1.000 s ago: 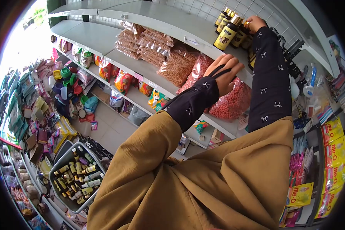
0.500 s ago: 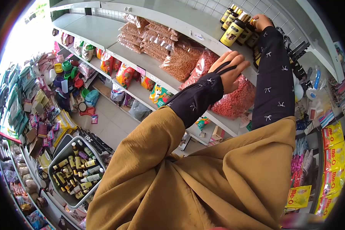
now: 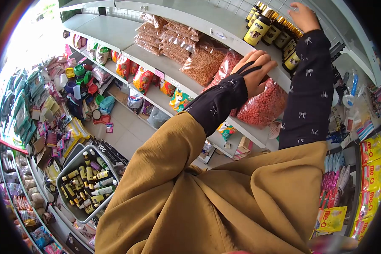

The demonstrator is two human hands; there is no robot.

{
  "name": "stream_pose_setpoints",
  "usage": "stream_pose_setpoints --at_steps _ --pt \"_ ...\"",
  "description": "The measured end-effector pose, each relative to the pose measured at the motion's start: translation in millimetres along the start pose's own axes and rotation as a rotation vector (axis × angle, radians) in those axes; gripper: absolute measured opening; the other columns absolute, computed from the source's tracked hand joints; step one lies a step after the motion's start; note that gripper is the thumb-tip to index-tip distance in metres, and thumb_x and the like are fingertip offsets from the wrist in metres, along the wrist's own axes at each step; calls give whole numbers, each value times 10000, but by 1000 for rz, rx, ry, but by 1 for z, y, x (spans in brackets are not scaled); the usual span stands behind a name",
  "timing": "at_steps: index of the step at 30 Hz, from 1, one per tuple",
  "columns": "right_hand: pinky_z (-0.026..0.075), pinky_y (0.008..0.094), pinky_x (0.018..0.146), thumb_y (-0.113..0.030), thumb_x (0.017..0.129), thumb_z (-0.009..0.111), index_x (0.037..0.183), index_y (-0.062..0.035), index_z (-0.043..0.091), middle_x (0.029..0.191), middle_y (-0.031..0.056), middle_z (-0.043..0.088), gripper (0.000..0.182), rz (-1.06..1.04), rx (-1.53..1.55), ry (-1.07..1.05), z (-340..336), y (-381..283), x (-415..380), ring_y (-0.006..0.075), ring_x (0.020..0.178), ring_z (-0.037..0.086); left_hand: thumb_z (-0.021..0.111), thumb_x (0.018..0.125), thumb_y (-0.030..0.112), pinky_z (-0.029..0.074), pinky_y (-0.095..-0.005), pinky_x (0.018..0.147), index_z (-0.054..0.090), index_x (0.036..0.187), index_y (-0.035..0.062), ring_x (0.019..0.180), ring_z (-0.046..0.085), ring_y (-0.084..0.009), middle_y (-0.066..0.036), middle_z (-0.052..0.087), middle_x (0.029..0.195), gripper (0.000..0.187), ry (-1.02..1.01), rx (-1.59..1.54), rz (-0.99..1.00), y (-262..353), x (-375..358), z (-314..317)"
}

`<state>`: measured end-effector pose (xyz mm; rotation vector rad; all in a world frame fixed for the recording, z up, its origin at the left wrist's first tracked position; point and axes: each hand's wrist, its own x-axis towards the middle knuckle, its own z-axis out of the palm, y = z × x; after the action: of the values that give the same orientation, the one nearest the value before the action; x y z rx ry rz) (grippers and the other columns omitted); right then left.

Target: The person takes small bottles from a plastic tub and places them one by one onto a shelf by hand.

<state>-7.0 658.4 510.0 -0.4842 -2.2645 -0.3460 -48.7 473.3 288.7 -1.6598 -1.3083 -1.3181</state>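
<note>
My left hand (image 3: 258, 70) lies with outstretched fingers on the front edge of the upper shelf, a black sleeve loop round its fingers. Just below it is a clear bag of pink-red pellets (image 3: 262, 103). Above the same shelf, near the wire back panel, my right hand (image 3: 305, 17) has its fingers apart and holds nothing. Black bottles with yellow labels and gold caps stand in rows beside and below it; the front one (image 3: 257, 31) faces me. My right forearm hides part of the group.
A grey basket (image 3: 64, 173) full of similar bottles stands low on the left. Bags of brown pellets (image 3: 203, 63) lie on the middle shelf. Piled goods (image 3: 51, 106) cover the left side. Yellow me-O packets (image 3: 370, 173) hang at the right.
My right hand has lifted off the bottles and moved a little right and up, so more of them show. My left hand stays on the shelf edge.
</note>
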Motion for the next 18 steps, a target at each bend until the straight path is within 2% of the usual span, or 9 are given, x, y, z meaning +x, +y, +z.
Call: stream_pose_setpoints --at_steps 2,3,6,7,9,12,14,16,18 --pt "500 420 704 -128 816 591 984 19 624 801 240 636 225 -84 186 189 -45 -78 -41 379 778 628 692 614 148 340 -418 1050 532 1188 58 1197 428 -317 -138 501 1179 603 -21 8 4 0 0 -4" --pt "500 420 704 -128 816 591 984 19 624 801 240 636 225 -83 196 189 -44 -72 -46 379 778 628 692 614 148 340 -418 1050 532 1188 58 1197 428 -317 -138 501 1179 603 -27 16 3 1 -1 -4" --pt "514 265 759 -178 911 608 1177 -46 578 1012 111 656 299 -203 652 138 -31 -40 -64 159 894 643 701 667 148 345 -460 1033 496 1252 58 1212 415 -362 -180 470 1249 626 -8 -52 0 1 -8 -4" --pt "514 265 759 -178 911 608 1177 -46 578 1012 111 656 299 -206 661 140 -34 -56 -79 159 894 643 701 667 148 345 -460 1033 496 1252 58 1212 415 -362 -180 470 1249 626 -10 -43 -1 3 -9 -10" --pt "514 242 762 -119 940 556 1163 13 563 1005 105 651 259 -52 1008 220 -38 -95 -127 142 888 640 703 706 169 356 -458 1021 499 1256 54 1199 433 -371 -186 472 1259 598 -35 -102 -53 12 -21 -28" --pt "509 224 764 -109 942 557 1122 21 567 959 89 641 223 -36 1285 89 -20 -137 -188 128 842 632 671 776 141 407 -422 951 530 1199 30 1101 506 -365 -192 516 1187 459 -130 -216 -193 33 -58 -75" --pt "507 225 757 -100 937 562 1082 20 581 922 78 639 190 17 1437 -33 8 -163 -219 111 815 623 616 819 73 437 -385 876 573 1079 7 999 546 -338 -180 561 1055 272 -202 -294 -461 47 -95 -113" --pt "508 230 748 -90 926 576 1051 18 594 901 68 640 167 48 1481 -217 38 -190 -245 99 805 616 568 820 0 449 -354 784 591 951 4 883 572 -318 -166 587 940 133 -132 -252 -587 63 -133 -145" --pt "509 232 741 -88 918 587 1039 15 601 895 62 640 160 43 1504 -347 60 -214 -260 95 804 614 548 859 6 448 -315 790 588 945 -10 854 580 -239 -112 579 878 96 -131 -107 -723 75 -187 -175"
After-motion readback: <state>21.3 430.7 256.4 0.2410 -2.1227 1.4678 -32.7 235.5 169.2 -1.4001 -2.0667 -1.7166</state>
